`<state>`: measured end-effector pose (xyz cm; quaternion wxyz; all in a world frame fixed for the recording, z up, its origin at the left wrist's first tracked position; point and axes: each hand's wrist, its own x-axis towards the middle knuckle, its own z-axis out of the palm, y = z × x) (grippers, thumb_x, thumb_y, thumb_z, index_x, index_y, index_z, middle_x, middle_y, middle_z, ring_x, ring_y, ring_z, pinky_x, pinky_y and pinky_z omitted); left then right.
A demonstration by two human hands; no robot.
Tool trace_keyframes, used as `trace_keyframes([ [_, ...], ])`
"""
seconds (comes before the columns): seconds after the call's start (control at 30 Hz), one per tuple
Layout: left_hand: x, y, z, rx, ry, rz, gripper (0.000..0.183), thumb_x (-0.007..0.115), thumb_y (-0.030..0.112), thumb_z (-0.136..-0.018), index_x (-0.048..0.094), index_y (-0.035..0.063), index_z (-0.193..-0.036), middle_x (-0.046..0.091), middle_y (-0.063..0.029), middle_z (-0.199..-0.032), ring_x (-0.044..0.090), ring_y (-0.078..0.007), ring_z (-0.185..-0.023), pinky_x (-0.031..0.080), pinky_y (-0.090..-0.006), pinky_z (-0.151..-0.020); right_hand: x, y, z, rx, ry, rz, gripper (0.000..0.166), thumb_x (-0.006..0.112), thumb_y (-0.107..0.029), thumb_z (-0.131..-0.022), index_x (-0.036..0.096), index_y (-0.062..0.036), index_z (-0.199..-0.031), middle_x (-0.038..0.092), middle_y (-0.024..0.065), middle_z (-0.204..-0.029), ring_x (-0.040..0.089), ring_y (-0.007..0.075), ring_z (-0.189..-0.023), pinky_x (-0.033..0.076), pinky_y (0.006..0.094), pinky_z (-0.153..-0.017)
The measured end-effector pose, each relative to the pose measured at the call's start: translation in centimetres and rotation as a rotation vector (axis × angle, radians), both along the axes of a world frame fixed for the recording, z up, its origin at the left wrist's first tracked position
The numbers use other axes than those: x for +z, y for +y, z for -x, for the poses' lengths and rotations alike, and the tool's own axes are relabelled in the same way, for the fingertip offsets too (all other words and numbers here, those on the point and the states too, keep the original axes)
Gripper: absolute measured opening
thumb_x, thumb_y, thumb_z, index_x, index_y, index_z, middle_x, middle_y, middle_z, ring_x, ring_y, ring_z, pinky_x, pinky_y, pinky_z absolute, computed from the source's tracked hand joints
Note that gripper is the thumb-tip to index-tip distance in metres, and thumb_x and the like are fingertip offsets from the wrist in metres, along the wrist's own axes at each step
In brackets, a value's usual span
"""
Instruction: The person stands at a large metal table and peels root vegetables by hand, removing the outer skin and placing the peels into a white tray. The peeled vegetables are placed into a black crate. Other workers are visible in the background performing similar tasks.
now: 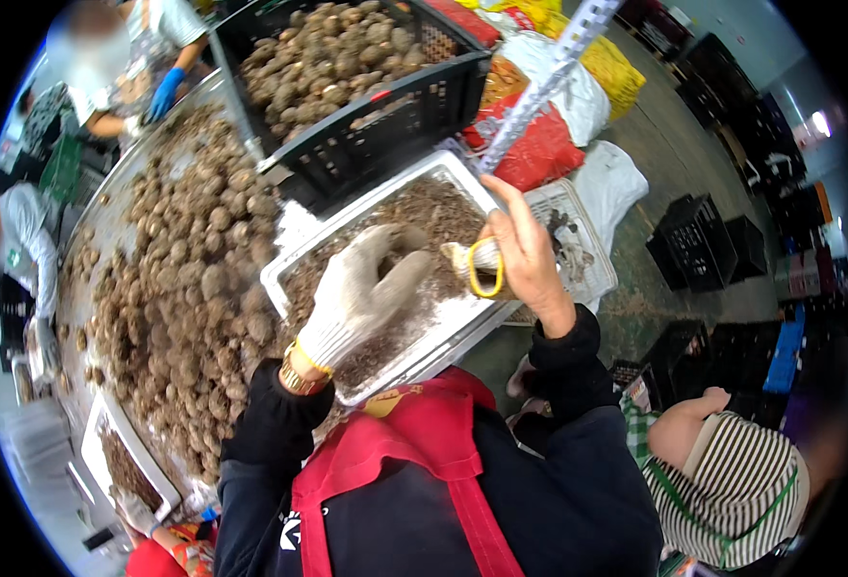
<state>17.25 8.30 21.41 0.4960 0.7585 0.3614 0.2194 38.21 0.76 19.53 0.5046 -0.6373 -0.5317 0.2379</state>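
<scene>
My left hand (362,296), in a white knitted glove with a yellow cuff, hovers over a white foam tray (274,278) of brown peelings and soil (431,209). Its fingers curl, and whether they hold anything is hidden. A gold watch or bracelet (297,371) shows at that wrist. My right hand (525,252) is bare and grips a second knitted glove with a yellow cuff (487,267) over the tray's right side. Many soil-covered round tubers (200,288) lie heaped on the metal table left of the tray.
A black plastic crate (395,122) of tubers stands beyond the tray. A perforated metal post (532,79), red sacks (539,144) and a white basket (604,267) are at the right. Co-workers' hands (135,124) are across the table; a person in stripes (734,476) is at lower right.
</scene>
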Motion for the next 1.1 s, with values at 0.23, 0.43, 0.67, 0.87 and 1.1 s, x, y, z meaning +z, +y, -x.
trace_keyframes([
  [0.23, 0.7, 2.0, 3.9, 0.021, -0.061, 0.103, 0.029, 0.069, 0.02, -0.085, 0.066, -0.0025, -0.102, 0.068, -0.004, -0.083, 0.06, -0.0078, -0.076, 0.049, -0.0258, -0.068, 0.0, 5.8, 6.5, 0.378, -0.108, -0.059, 0.045, 0.048, -0.021, -0.101, 0.035, -0.0052, -0.141, 0.054, 0.0159, -0.07, 0.056, 0.029, -0.063, 0.045, 0.0366, -0.064],
  [0.43, 0.9, 2.5, 8.2, 0.191, -0.069, 0.117, 0.023, 0.065, 0.021, -0.089, 0.066, 0.0002, -0.098, 0.064, -0.0012, -0.075, 0.058, -0.0047, -0.062, 0.043, -0.021, -0.051, 2.3, 7.9, 9.9, 0.421, -0.293, -0.298, 0.024, 0.063, -0.012, -0.089, 0.059, -0.0013, -0.11, 0.06, 0.0129, -0.09, 0.06, 0.0263, -0.084, 0.048, 0.0348, -0.073],
  [0.67, -2.9, 1.9, 9.2, 0.455, -0.403, 0.084, 0.018, 0.063, 0.018, -0.092, 0.064, 0.0006, -0.096, 0.064, -0.0019, -0.069, 0.058, -0.0059, -0.06, 0.044, -0.0222, -0.051, 2.2, 7.3, 14.1, 0.57, -0.261, -0.39, 0.009, 0.063, -0.008, -0.089, 0.057, -0.001, -0.09, 0.056, 0.0143, -0.087, 0.057, 0.0311, -0.079, 0.047, 0.0372, -0.068],
  [0.87, -2.8, 0.6, 8.7, 0.614, -0.27, -0.019, 0.013, 0.061, 0.013, -0.093, 0.061, 0.0016, -0.099, 0.063, -0.0049, -0.079, 0.059, -0.0105, -0.065, 0.047, -0.0257, -0.059, 0.1, 6.8, 14.1, 0.455, -0.136, -0.072, 0.015, 0.054, -0.012, -0.095, 0.06, 0.0011, -0.099, 0.065, 0.0198, -0.09, 0.064, 0.0346, -0.082, 0.05, 0.0373, -0.067],
  [1.1, -5.0, -1.1, 8.0, 0.69, -0.248, -0.491, 0.014, 0.064, 0.009, -0.089, 0.059, 0.0038, -0.101, 0.065, -0.0111, -0.081, 0.065, -0.0228, -0.067, 0.052, -0.0317, -0.063, -0.5, 6.7, 12.7, 0.578, -0.067, 0.183, 0.023, 0.049, -0.012, -0.097, 0.063, 0.0022, -0.106, 0.068, 0.0158, -0.094, 0.068, 0.018, -0.088, 0.053, 0.0312, -0.077],
])
